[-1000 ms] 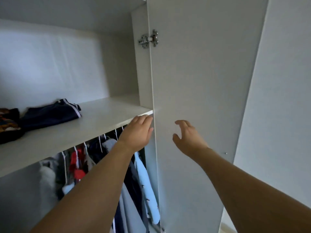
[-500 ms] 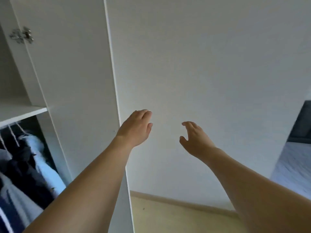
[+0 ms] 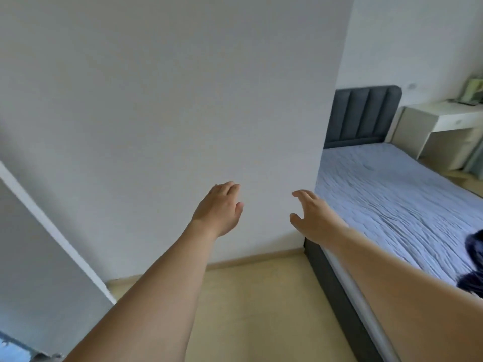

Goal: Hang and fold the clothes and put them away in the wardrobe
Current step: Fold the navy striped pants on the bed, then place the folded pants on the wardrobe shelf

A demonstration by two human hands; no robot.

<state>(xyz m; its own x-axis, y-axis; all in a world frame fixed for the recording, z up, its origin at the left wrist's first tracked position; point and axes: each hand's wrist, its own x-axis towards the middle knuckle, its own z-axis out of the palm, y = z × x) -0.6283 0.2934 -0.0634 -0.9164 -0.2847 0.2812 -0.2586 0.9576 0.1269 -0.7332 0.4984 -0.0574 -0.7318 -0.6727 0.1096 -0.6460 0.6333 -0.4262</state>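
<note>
My left hand (image 3: 220, 208) and my right hand (image 3: 311, 215) reach forward in mid-air in front of a white wall, both empty with relaxed fingers. The open white wardrobe door (image 3: 39, 246) fills the lower left; a sliver of hanging pale blue cloth (image 3: 10, 352) shows at the bottom left corner. A dark garment (image 3: 474, 265) lies on the bed at the right edge, partly hidden by my right forearm.
A bed with a light blue sheet (image 3: 397, 205) and a dark grey headboard (image 3: 362, 116) stands on the right. A white desk (image 3: 444, 118) sits beyond it. Beige floor (image 3: 251, 304) stretches between the wardrobe door and the bed frame.
My view has swung right, away from the wardrobe shelf and hanging clothes toward the wall and bed. Both hands stay outstretched and empty.
</note>
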